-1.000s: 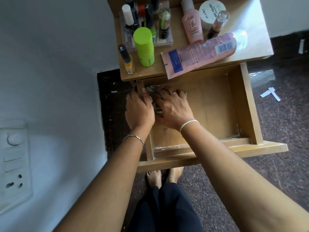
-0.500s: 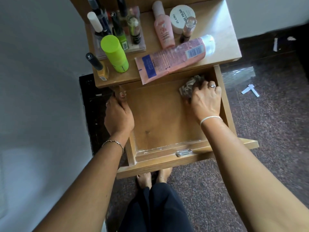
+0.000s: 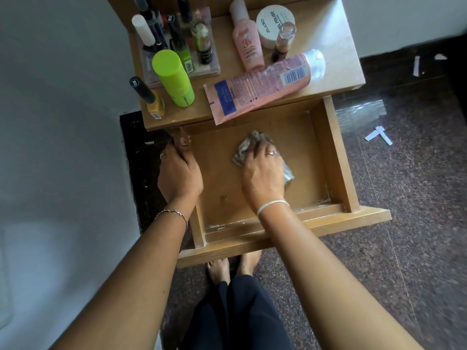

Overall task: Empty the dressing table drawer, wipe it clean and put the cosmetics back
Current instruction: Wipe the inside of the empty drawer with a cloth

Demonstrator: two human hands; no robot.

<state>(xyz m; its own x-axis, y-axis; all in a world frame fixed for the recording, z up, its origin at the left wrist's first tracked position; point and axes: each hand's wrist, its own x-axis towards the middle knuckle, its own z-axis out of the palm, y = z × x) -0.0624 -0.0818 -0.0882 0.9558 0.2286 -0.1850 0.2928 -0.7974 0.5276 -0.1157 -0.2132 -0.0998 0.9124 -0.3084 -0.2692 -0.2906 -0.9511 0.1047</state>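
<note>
The wooden drawer (image 3: pixel 333 157) stands pulled out below the dressing table top (image 3: pixel 336 56), with nothing in it but a crumpled grey cloth (image 3: pixel 243 150). My right hand (image 3: pixel 262 173) presses flat on that cloth near the middle of the drawer floor. My left hand (image 3: pixel 179 175) grips the drawer's left side wall. The cosmetics stand on the table top: a pink tube (image 3: pixel 262 84) lying down, a lime green bottle (image 3: pixel 174 79), a pink bottle (image 3: pixel 246 44), a white nail polish jar (image 3: pixel 274 22) and a yellow nail polish (image 3: pixel 151 102).
A clear tray (image 3: pixel 202 69) of several slim bottles sits at the table's back left. A grey wall is close on the left. Dark speckled floor lies to the right, with a plastic wrapper (image 3: pixel 358 112) and white paper scraps (image 3: pixel 379 135). My bare feet (image 3: pixel 232 266) stand under the drawer front.
My right hand has slid the cloth from the drawer's left side to its back right corner, then back toward the middle. My left hand stays on the left wall.
</note>
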